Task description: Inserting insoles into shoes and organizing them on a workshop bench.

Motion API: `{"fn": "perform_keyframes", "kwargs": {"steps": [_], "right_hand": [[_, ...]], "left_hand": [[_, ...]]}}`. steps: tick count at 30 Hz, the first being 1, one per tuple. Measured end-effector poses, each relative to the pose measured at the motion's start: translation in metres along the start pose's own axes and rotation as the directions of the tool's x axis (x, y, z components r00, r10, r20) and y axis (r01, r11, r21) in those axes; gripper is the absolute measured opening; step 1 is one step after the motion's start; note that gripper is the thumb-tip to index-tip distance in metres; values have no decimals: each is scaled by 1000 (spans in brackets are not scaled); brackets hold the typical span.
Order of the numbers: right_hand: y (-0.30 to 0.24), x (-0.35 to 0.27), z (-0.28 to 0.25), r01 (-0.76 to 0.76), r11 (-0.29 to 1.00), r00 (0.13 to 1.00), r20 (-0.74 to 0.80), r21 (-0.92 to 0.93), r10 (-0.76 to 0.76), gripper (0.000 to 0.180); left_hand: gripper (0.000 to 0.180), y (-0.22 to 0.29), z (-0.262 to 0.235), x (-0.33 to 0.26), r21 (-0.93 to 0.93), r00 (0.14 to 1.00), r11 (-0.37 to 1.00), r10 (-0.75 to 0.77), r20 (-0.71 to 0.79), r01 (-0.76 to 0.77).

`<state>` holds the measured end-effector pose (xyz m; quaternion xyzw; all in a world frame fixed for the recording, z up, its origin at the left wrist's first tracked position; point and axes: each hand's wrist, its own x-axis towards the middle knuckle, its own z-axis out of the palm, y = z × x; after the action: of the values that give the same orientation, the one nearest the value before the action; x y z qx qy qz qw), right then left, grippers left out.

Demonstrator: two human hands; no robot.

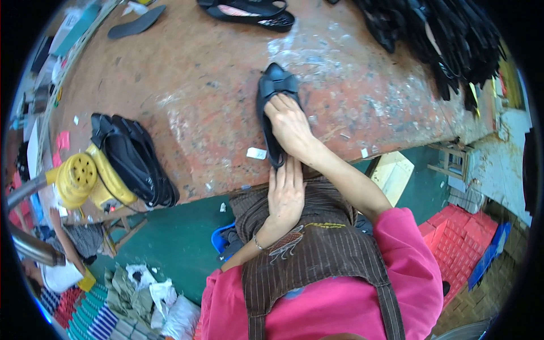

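- Shoe: black, pointed toe, bow on the vamp. On the table, near the front edge, toe pointing away from the person.
- Right hand: over the shoe's opening, fingers angled in toward the toe, tips hidden inside. Can't tell if they're pressing flat or gripping.
- Left hand: back up, fingers straight, tips at the heel end. Contact looks likely; can't tell if it's pinching the heel or just bracing it.
- Step in hand, my read: working the inside of the shoe, probably pressing or smoothing the lining, left hand backing the heel.
- Next move calls for: heel braced so the shoe doesn't slide, even pressure right up to the toe, no squashing the bow.
- White tag: on the table just left of the heel, clear of both hands.
- Insole: loose, grey, far left of the table.
- Shoe stack: black, nested, left front edge, right beside the yellow fixture.
- Shoe pile: black, far right, well apart from the hands.
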<state>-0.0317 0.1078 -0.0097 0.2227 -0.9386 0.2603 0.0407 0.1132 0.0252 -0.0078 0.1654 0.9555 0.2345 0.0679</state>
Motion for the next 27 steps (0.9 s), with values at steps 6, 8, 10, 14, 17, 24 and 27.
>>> {"fn": "perform_keyframes", "kwargs": {"steps": [6, 8, 10, 14, 17, 24, 27], "right_hand": [[-25, -35, -3, -33, 932, 999, -38, -362, 20, 62], [-14, -19, 6, -63, 933, 998, -38, -354, 53, 61], [-12, -2, 10, -101, 931, 994, -9, -350, 105, 58], [-17, -19, -2, -11, 935, 1000, 16, -355, 18, 61], [-11, -14, 3, -19, 897, 999, -38, -441, 2, 61], [-11, -6, -6, 58, 957, 997, -41, -283, -73, 57], [-22, -46, -13, 142, 980, 975, 188, -139, -115, 62]], "left_hand": [[45, -6, 18, -8, 5, 992, 999, 39, -119, -39], [45, -5, 18, -4, 17, 992, 999, 44, -117, -42], [43, -7, 15, 8, -3, 975, 997, 76, -207, -78], [42, -9, 16, 6, 46, 981, 997, 76, -178, -69], [47, -5, 15, 8, 49, 993, 997, 70, -92, -66], [48, -10, 16, 8, -1, 990, 999, 46, -135, -47], [41, -9, 16, 4, -40, 991, 998, 42, -125, -47]]}}
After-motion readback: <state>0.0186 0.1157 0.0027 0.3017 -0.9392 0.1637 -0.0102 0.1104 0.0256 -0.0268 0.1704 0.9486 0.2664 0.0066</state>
